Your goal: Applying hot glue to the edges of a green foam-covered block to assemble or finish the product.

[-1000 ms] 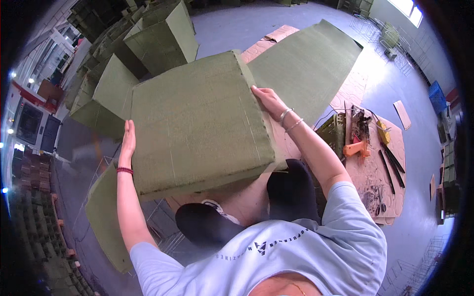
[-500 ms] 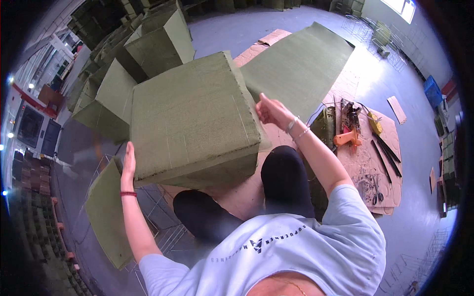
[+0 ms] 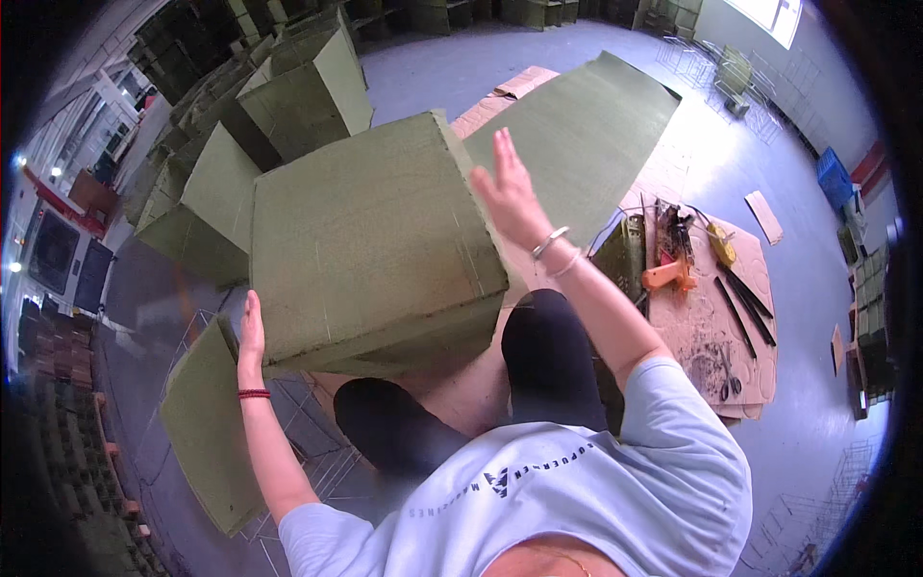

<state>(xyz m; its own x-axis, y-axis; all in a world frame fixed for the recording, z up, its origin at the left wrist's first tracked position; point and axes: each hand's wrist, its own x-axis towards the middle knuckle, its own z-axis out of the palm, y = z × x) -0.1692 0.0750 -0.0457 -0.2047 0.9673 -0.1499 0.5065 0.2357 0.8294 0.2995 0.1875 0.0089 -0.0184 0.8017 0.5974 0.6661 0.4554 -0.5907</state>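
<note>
A large olive-green box (image 3: 370, 231), its broad top panel facing up, stands in front of my knees. My left hand (image 3: 251, 332) lies flat along the box's left side near the front corner, fingers stretched upward. My right hand (image 3: 511, 192) is raised at the box's right edge with its fingers extended and nothing in them; whether the palm touches the edge is hard to tell. Beyond that hand, a flat green sheet (image 3: 586, 125) lies on brown cardboard. A separate green panel (image 3: 207, 423) leans beside my left forearm.
At right, a cardboard-topped work surface (image 3: 692, 337) holds an orange glue gun (image 3: 670, 275), black sticks (image 3: 735, 317), scissors (image 3: 729, 383) and a yellow tool (image 3: 721, 246). Open green boxes (image 3: 312, 96) stand at back left. Wire frames (image 3: 317, 462) are by my left arm. A blue crate (image 3: 833, 176) sits far right.
My right hand has uncurled from a loosely closed shape, and its fingers now reach up and slightly left along the box edge. My left hand stays against the box's side.
</note>
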